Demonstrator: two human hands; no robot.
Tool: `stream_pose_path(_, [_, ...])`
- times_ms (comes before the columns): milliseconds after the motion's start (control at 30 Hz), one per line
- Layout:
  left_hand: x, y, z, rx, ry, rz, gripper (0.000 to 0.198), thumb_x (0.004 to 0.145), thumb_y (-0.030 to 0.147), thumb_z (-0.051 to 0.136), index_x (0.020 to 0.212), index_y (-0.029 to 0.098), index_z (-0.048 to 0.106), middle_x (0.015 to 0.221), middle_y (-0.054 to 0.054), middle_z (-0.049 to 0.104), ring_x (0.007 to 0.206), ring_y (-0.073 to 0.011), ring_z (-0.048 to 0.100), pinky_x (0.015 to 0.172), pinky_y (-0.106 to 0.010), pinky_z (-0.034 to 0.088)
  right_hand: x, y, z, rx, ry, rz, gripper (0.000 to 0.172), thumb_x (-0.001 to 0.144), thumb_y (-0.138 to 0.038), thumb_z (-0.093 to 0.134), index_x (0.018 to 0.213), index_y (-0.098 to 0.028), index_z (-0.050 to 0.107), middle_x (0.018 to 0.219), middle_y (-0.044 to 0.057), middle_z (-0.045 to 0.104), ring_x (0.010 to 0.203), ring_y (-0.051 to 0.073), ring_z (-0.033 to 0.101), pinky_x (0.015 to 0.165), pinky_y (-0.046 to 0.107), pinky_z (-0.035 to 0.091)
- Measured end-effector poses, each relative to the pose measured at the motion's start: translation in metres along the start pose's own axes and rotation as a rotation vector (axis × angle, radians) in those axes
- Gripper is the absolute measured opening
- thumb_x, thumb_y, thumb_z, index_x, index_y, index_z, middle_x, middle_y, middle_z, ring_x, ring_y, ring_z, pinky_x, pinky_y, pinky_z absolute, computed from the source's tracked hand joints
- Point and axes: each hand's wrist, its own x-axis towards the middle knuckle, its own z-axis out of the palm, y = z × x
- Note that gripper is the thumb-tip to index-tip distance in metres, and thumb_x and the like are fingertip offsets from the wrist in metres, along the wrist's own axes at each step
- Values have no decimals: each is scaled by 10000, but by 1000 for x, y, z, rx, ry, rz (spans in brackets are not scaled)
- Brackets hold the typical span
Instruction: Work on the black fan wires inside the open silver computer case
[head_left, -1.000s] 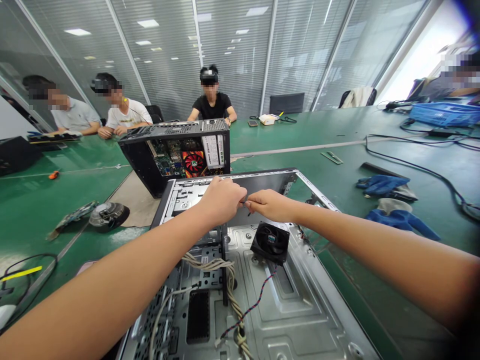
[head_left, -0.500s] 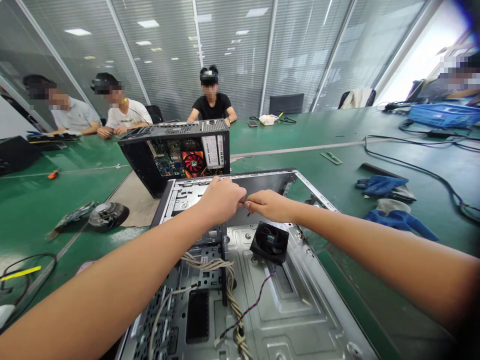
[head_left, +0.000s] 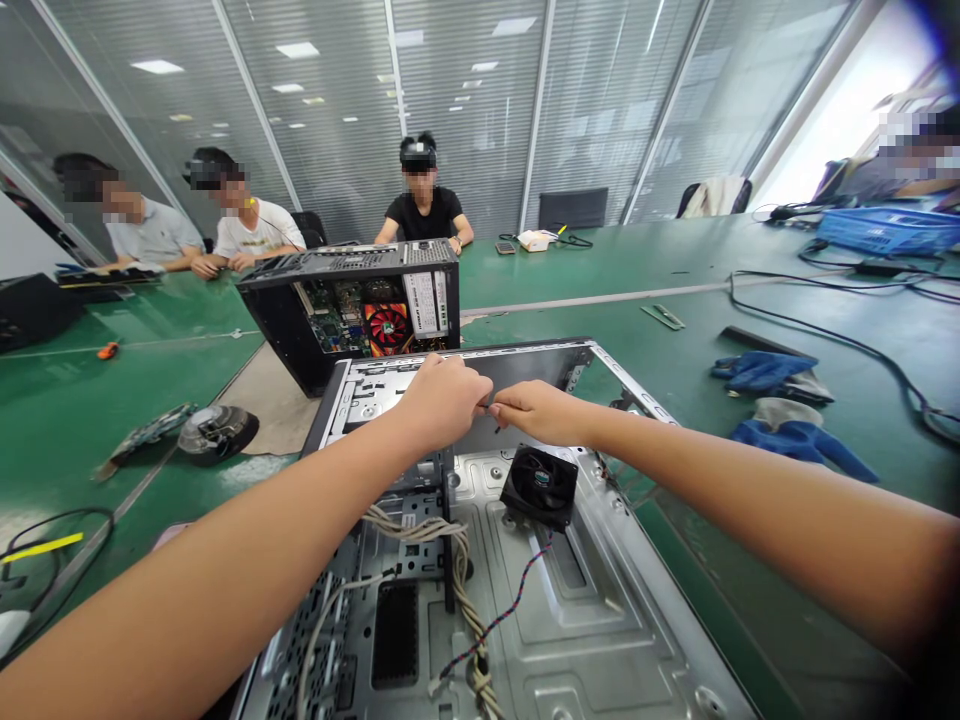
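Note:
My left hand (head_left: 448,398) and my right hand (head_left: 541,411) meet above the far end of an opened computer case (head_left: 600,640). Both are closed, fingers pinched around a small dark piece between them, too small to name. Just below my right hand, a black case fan (head_left: 538,487) rests tilted on the bare metal floor of the case. From the fan a twisted red and blue cable (head_left: 517,600) runs toward the front. A bundle of beige twisted wires (head_left: 459,560) lies along the case's middle divider.
Behind stands a second computer case (head_left: 292,330) with a red fan inside. A heatsink fan (head_left: 217,432) lies left on the green table (head_left: 525,275). Blue gloves (head_left: 772,375), a memory stick (head_left: 663,317), black cables and a blue basket (head_left: 889,230) are right. Several people sit around the table.
Both my hands stay in nearly the same place, still pinching the small dark piece. At the far left, a seated person has shifted slightly to the right.

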Motion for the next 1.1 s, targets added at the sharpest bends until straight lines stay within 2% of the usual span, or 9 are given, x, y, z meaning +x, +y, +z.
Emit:
stream_pose_path(333, [0, 1, 1, 9, -17, 30, 173, 889, 219, 537, 809, 192, 688, 794, -59, 695, 874, -229, 582, 762, -348, 320, 1, 1, 0, 4, -8, -9, 324, 928, -247, 388, 800, -164, 674, 874, 85, 738, 820, 199, 647, 764, 297, 437])
stream_pose_path(1100, [-1, 1, 1, -6, 29, 12, 139, 867, 247, 574, 796, 203, 685, 773, -57, 679, 867, -239, 578, 714, -349, 302, 1, 0, 1, -19, -9, 3, 310, 926, -268, 402, 811, -170, 672, 866, 80, 731, 814, 199, 646, 757, 298, 438])
